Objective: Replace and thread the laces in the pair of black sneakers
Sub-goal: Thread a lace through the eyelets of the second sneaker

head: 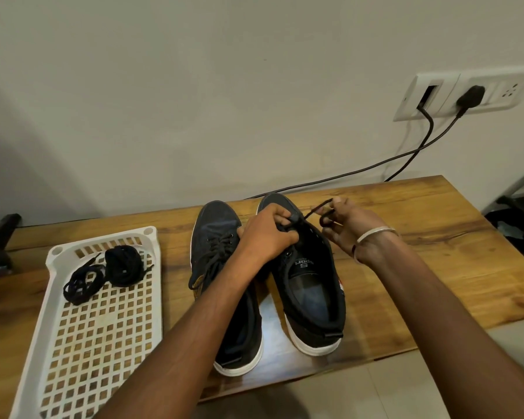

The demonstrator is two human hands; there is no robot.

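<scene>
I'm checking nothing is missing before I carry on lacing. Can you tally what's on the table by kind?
Black sneakers: 2
Lace being handled: 1
Spare lace bundles: 2
White tray: 1
Total: 6

Both sneakers: left sneaker (224, 267) and right sneaker (309, 282) black uppers, white soles. Left one has a tan/yellow patch on its side, can't make out the design. Right one's tongue label carries pale lettering; a small red-and-white mark shows at its outer edge. Lace (315, 211) being pulled: black. Spare laces (103, 272) in the tray: black, maybe very dark navy. Tray (103, 343) white, square-hole grid. Counter (421, 237) warm brown woodgrain with dark streaks. Bangle (372, 232) silver. Wall off-white, socket plate (436, 95) white, plug and cables black.
</scene>
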